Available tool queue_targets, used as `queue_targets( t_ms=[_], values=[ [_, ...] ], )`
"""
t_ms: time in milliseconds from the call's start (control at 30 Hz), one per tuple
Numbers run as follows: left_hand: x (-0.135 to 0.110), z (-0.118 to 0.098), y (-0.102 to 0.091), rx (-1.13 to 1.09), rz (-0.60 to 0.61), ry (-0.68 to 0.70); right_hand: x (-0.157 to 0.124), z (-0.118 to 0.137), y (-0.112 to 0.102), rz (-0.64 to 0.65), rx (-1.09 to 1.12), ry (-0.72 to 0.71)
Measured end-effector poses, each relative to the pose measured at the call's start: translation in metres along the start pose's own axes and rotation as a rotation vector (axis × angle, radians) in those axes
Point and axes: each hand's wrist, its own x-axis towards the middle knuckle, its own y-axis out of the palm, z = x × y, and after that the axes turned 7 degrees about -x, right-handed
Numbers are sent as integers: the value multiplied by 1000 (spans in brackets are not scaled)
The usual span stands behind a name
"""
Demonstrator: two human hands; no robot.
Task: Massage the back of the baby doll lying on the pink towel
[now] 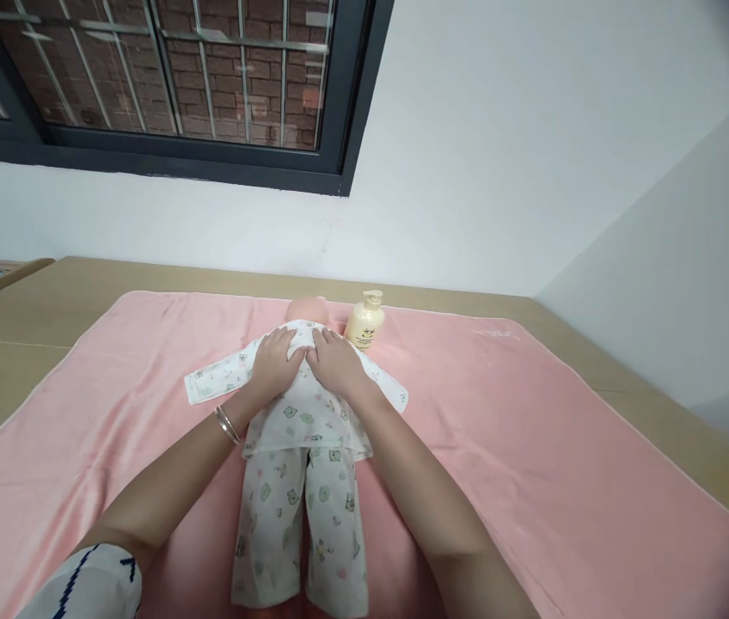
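Observation:
A doll (309,307) dressed in a white printed shirt (303,413) and matching trousers (303,533) lies lengthwise on a pink blanket (532,430), head away from me. My left hand (278,359) rests flat on the shirt's upper chest, fingers stretched out. Beside it, my right hand (337,359) lies flat on the same part of the shirt, fingers together and extended. A metal bangle (228,425) circles my left wrist. The doll's arms stay hidden inside the spread sleeves.
A cream pump bottle (364,321) stands upright just right of the doll's head. The blanket covers a tan bed surface (29,318) set against a white wall. A dark-framed barred window (164,77) is above left.

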Motion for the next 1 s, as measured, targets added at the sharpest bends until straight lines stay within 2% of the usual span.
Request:
queue_targets(
  t_ms=[100, 200, 267, 367, 433, 467, 567, 633, 800, 1000],
  values=[
    [3, -5, -6, 14, 64, -7, -5, -9, -13, 128, 44, -40],
    [5, -29, -15, -7, 46, 23, -18, -16, -40, 164, 60, -175],
    [11, -52, -20, -151, -12, 34, -22, -25, -55, 27, 112, -206],
    [36, -89, -22, -575, -79, -89, -17, -46, -64, -245, 166, -12],
    [59, -107, -19, -910, -143, -232, -9, -63, -60, -279, 168, 118],
    [71, -113, -16, -1100, -143, -334, -5, -71, -57, -267, 166, 136],
    [98, -125, -8, -1529, -9, -637, 6, -88, -47, -253, 183, 78],
    [106, -129, -4, -1696, 73, -743, 11, -94, -41, -282, 220, 40],
    [109, -130, 4, -1900, 127, -842, 20, -98, -26, -395, 298, -18],
    [116, -117, 8, -2042, 170, -855, 27, -90, -11, -384, 124, 39]
  ],
)
